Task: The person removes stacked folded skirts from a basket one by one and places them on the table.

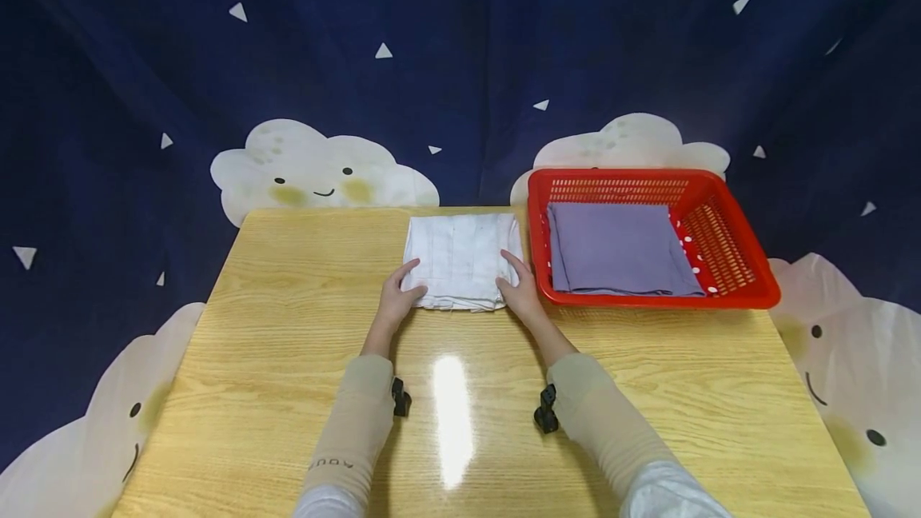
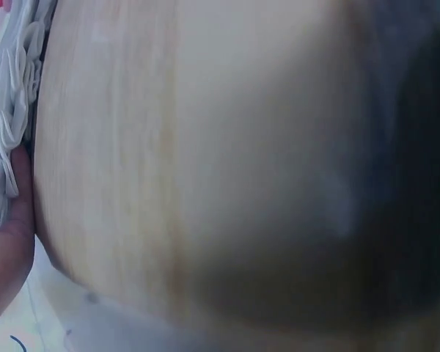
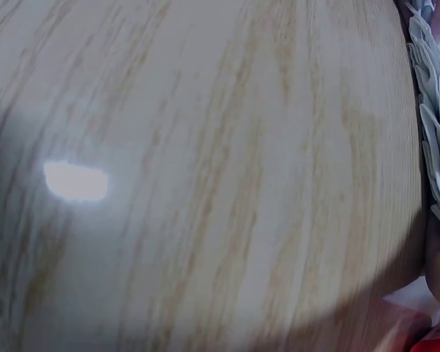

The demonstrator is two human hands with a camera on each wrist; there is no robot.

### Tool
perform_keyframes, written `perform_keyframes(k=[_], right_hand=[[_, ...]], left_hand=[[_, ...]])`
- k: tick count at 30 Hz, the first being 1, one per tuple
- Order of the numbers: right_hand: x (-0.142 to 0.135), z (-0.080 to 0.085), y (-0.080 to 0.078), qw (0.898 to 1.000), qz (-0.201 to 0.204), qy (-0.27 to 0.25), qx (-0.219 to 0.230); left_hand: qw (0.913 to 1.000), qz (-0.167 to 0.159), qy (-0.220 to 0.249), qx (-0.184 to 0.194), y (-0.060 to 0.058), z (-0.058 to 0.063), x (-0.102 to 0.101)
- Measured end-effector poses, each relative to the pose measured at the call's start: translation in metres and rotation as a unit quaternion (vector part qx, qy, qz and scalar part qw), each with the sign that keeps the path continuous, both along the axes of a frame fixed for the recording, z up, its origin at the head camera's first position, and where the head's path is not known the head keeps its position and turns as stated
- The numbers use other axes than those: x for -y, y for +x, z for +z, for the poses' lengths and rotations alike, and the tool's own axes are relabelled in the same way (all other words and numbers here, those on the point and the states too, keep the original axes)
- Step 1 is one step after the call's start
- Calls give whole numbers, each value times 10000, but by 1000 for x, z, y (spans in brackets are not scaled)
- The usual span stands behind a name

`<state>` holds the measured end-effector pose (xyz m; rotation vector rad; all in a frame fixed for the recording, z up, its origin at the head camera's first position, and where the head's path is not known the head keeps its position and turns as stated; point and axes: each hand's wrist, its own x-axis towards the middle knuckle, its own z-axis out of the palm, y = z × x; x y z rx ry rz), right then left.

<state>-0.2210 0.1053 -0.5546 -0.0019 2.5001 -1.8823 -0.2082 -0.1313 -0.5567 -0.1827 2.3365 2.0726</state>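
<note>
A white cloth (image 1: 460, 258), folded into a thick rectangle, lies at the far side of the wooden table. My left hand (image 1: 395, 298) grips its left side, and my right hand (image 1: 523, 294) holds the right side in the same way. Both thumbs are on top near the front corners. The left wrist view shows the stacked layers of the cloth (image 2: 16, 88) edge-on, with fingers of the left hand (image 2: 18, 213) reaching underneath. Similar folds of the cloth (image 3: 434, 117) show at the right border of the right wrist view, where most of the right hand is cut off.
Just right of the cloth stands a red plastic basket (image 1: 748, 262). Inside it lies a folded purple cloth (image 1: 612, 246), with red polka-dot fabric (image 1: 691, 254) showing beside it. A dark blue curtain (image 1: 460, 38) with clouds hangs behind the wooden table (image 1: 288, 358).
</note>
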Motion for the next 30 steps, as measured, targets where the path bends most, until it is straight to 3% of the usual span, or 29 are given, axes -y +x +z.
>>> perform_keyframes(k=[11, 18, 25, 30], right_hand=[[-1, -4, -2, 10000, -6, 20, 66], [-1, 0, -1, 9988, 78, 473, -35], [-4, 10, 8, 9921, 430, 1176, -114], [-6, 24, 19, 9773, 669, 2007, -89]], left_hand=[[9993, -79, 161, 327, 2, 3, 2], [9983, -8, 103, 566, 3, 6, 0], [9985, -154, -459, 272, 10, 14, -2], [9964, 19, -850, -54, 16, 21, 0]])
